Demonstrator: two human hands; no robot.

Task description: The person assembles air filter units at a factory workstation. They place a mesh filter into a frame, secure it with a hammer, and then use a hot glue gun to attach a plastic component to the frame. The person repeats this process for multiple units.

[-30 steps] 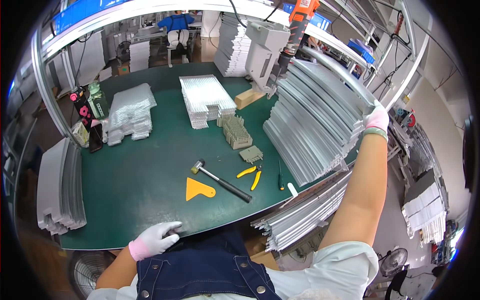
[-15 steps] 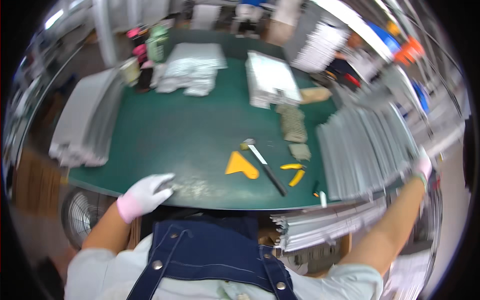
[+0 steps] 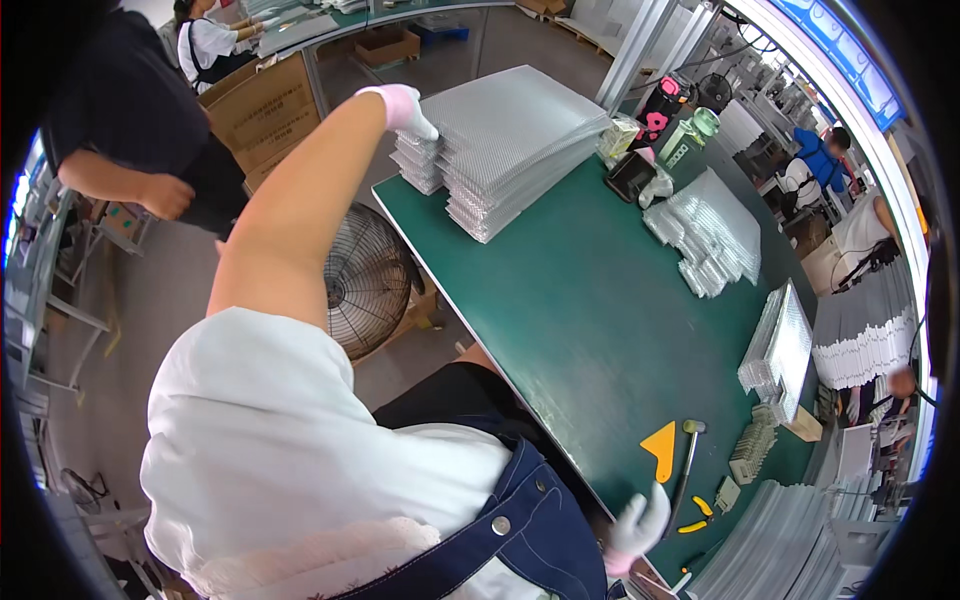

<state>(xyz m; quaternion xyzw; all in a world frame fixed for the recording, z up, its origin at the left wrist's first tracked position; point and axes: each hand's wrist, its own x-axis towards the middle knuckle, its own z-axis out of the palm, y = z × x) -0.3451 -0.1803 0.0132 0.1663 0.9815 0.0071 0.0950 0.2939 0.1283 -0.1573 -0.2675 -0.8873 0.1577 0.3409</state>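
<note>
Shifted to the silvery bubble-sheet stack (image 3: 530, 118) on the green surface (image 3: 560, 310), your left hand (image 3: 412, 114) touches its notched end, grip impossible to tell, your right hand (image 3: 638, 524) empty, loosely open near the hammer (image 3: 687, 466), sheets piled flat, likely for stability.

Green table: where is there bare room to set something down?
The widest bare patch of the green table lies between the large silvery stack, the notched silvery pile and the yellow scraper. A narrower strip runs between stack and pile. It is crowded near your right hand, with the hammer and pliers.
</note>
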